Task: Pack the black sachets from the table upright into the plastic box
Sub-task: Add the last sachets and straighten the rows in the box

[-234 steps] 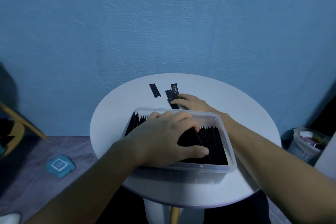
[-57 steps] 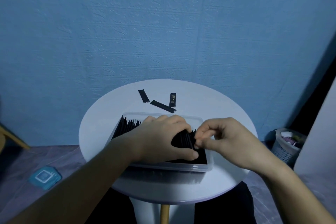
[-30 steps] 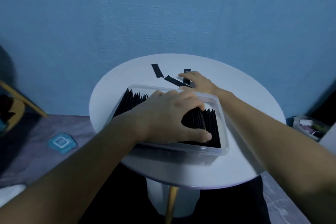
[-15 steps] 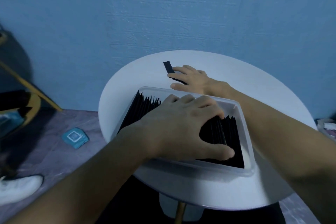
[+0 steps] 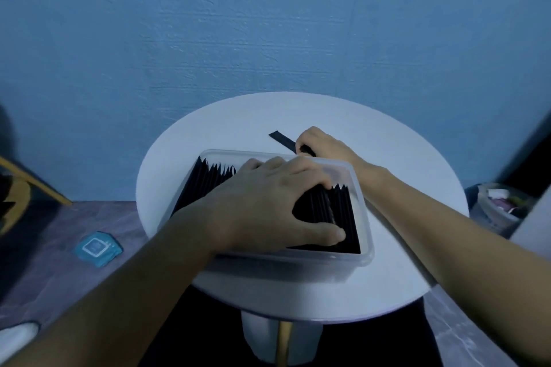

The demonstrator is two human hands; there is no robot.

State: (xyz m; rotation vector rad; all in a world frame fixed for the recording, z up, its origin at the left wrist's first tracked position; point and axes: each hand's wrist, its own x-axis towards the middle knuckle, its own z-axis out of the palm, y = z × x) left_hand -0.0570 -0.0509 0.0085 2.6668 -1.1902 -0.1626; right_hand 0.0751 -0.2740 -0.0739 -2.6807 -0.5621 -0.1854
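The right hand [image 5: 323,143] lies on the round, smooth white table [image 5: 411,164] just beyond the clear, round-cornered rectangular plastic box [image 5: 366,217], its fingers curled around one end of a thin, flat black strip sachet [image 5: 281,140] whose other end sticks out to the left on the tabletop. Inside the box, a row of upright black sachets [image 5: 208,182] shows jagged top edges. The left hand [image 5: 268,202] rests spread over them, fingertips on the far tops and thumb along the near side, pressing rather than gripping.
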